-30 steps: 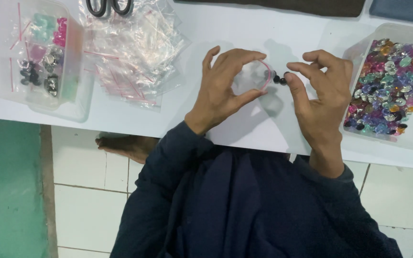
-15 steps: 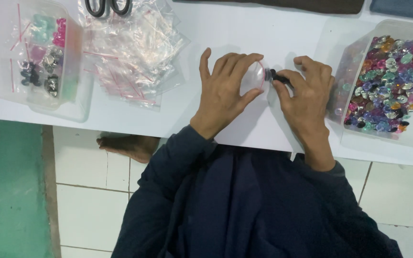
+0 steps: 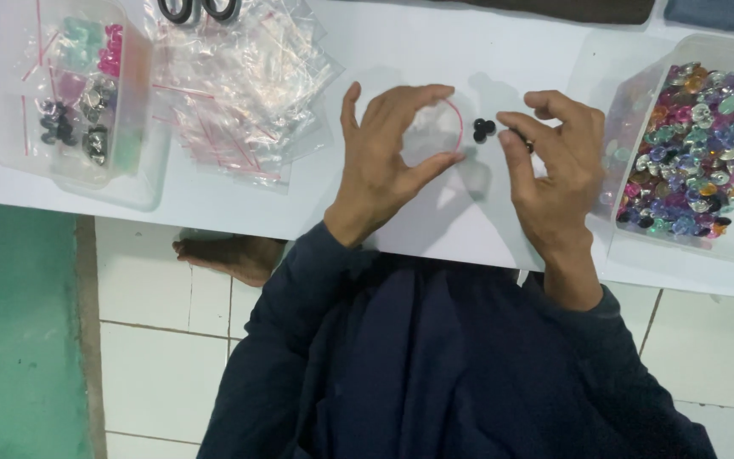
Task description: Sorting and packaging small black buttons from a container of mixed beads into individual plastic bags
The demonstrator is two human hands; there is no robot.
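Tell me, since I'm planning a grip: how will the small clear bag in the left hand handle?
The small clear bag looks thin, so probably floppy and very light. Its glossy film may slip between the left hand fingers. The dark beads beside it would likely roll.

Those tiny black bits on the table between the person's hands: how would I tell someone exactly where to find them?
Start at the white table and find the clear tub of colourful beads on the right. Just left of it is the right hand, and between that and the left hand lie the small black beads. They are the only loose dark pieces on bare table; all the others sit in tubs.
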